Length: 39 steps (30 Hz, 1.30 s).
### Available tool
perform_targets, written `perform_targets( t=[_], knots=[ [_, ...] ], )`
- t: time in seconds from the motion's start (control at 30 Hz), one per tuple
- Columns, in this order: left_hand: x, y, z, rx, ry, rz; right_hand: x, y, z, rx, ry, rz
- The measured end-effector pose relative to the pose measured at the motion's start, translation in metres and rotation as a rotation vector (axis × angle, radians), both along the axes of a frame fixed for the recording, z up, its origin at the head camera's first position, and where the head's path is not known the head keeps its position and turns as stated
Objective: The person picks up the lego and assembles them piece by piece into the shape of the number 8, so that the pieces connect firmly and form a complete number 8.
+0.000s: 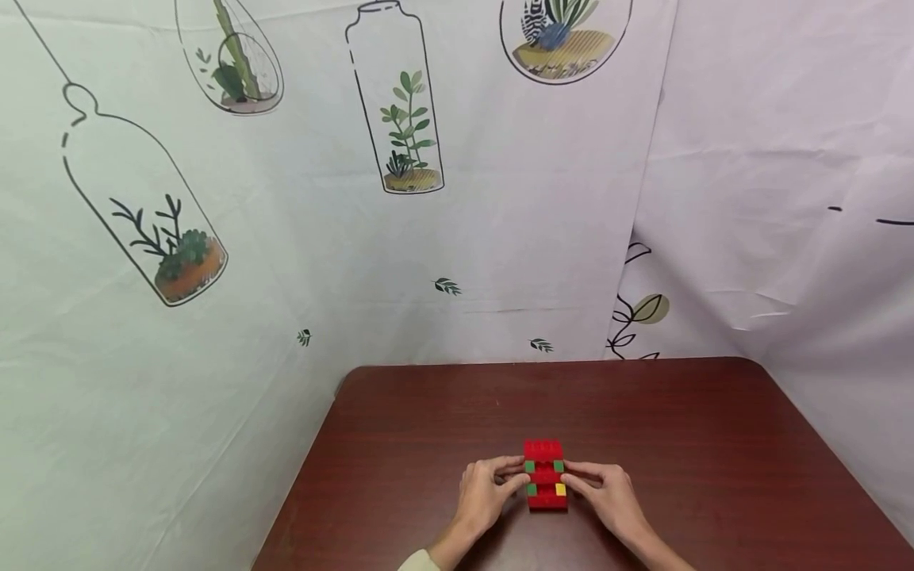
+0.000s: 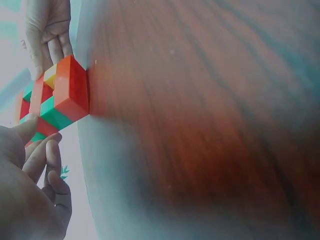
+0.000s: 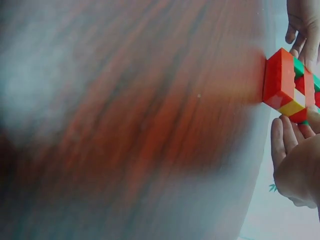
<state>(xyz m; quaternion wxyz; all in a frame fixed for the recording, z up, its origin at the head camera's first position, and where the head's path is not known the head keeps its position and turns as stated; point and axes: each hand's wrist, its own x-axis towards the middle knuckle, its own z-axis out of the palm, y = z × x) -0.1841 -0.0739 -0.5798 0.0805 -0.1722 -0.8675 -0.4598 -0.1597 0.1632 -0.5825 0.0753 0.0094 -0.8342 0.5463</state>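
A small tower of toy building blocks (image 1: pixel 546 473) stands upright on the dark red-brown table (image 1: pixel 421 420). Three long red bricks are stacked with gaps between them, spaced by small green blocks (image 1: pixel 530 466) and one yellow block (image 1: pixel 560 490) at the lower right. My left hand (image 1: pixel 481 496) pinches the tower's left side, its thumb at the middle red brick (image 2: pixel 37 100). From the right, my right hand (image 1: pixel 610 496) pinches the opposite side at about the same height. The lowest red brick (image 3: pixel 280 77) meets the tabletop. Fingers behind the tower are partly hidden.
Behind the table hangs a pale cloth (image 1: pixel 485 238) printed with plants in glass jars. Another stretch of pale cloth (image 1: pixel 785 262) lines the right side. The table's far edge has rounded corners, well beyond the tower.
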Motion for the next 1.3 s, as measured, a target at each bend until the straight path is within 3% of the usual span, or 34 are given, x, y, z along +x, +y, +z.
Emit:
perform_targets(
  t=[0.3, 0.7, 0.93, 1.3],
  knots=[
    [-0.004, 0.002, -0.001, -0.066, 0.019, 0.056, -0.003, -0.006, 0.000, 0.090, 0.044, -0.077],
    [-0.008, 0.006, -0.003, -0.121, 0.078, 0.105, -0.007, -0.009, -0.002, 0.062, 0.086, -0.118],
    [-0.011, 0.008, -0.005, -0.111, 0.091, 0.111, -0.009, -0.011, -0.004, 0.093, 0.131, -0.151],
    [-0.012, 0.005, -0.007, -0.107, 0.076, 0.085, -0.012, -0.010, -0.007, 0.058, 0.114, -0.126]
  ],
)
